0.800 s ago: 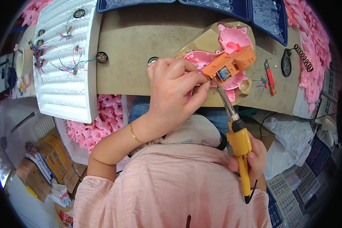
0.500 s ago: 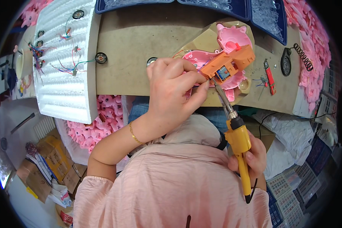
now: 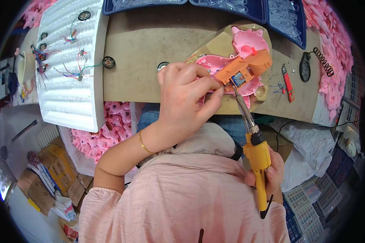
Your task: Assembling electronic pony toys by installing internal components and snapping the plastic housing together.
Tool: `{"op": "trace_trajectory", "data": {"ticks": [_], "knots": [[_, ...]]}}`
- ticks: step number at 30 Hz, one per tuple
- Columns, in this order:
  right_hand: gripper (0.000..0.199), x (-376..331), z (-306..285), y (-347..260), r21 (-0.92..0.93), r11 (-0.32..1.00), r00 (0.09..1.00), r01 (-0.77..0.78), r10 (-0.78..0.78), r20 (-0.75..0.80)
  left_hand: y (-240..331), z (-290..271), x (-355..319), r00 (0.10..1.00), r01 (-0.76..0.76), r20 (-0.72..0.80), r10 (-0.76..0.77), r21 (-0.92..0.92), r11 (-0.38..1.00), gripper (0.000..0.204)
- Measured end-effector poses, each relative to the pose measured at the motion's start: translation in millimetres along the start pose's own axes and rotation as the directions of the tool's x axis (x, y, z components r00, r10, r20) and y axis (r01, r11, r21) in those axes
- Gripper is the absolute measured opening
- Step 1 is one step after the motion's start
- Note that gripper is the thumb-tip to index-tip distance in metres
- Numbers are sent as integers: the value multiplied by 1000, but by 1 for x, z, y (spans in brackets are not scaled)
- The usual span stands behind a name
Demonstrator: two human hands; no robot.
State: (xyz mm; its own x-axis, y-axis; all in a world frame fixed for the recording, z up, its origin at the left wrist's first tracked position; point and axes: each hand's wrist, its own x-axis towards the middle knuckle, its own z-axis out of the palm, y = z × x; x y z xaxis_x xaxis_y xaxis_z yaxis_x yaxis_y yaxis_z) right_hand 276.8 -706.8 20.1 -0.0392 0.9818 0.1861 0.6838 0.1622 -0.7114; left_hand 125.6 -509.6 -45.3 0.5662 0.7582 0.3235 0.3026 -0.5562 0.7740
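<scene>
1. Left hand (image 3: 186, 95) closed, pinching orange motor box (image 3: 244, 68) at its near-left end w/ thumb & fingers; box sits just beyond fingertips, on top of pink toy shell (image 3: 235, 71).
2. Right hand (image 3: 271, 172) wrapped around yellow soldering iron (image 3: 257, 162) by handle, low & close to body; metal tip reaches up to box, touching or nearly touching near the small blue part — can't tell which.
3. Box prob. light, stiff plastic, a bit slick; thin wires at it look fragile. Best held by solid side walls, not wires.
4. Shell likely hollow, light, prone to sliding on table (image 3: 150, 48); better pressed down at rim.
5. Iron: hold by handle only, metal shaft prob. hot.
6. Right of box: red tool (image 3: 288, 83), black spring (image 3: 322, 60). Far left of left hand: white foam tray (image 3: 71, 93) w/ wired parts.
</scene>
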Motion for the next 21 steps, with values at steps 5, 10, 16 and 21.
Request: {"op": "trace_trajectory", "data": {"ticks": [5, 10, 16, 21], "knots": [[57, -9, 1, 2, -28, 999, 998, 34, -35, -45, 2, -1, 1, 1000, 1, 8, -1, 4, 1000, 4], [57, -10, -1, 5, -47, 998, 994, 36, -40, -102, 3, -3, 1, 999, 15, 32, -16, 28, 999, 4], [64, -5, -3, 7, -24, 999, 994, 44, -46, -100, 5, -4, 1, 997, -75, 10, 74, 135, 988, 8], [58, -13, -14, -3, 183, 915, 933, -359, 358, 37, 6, -12, -1, 964, -235, -54, 260, 283, 930, 14]]}}
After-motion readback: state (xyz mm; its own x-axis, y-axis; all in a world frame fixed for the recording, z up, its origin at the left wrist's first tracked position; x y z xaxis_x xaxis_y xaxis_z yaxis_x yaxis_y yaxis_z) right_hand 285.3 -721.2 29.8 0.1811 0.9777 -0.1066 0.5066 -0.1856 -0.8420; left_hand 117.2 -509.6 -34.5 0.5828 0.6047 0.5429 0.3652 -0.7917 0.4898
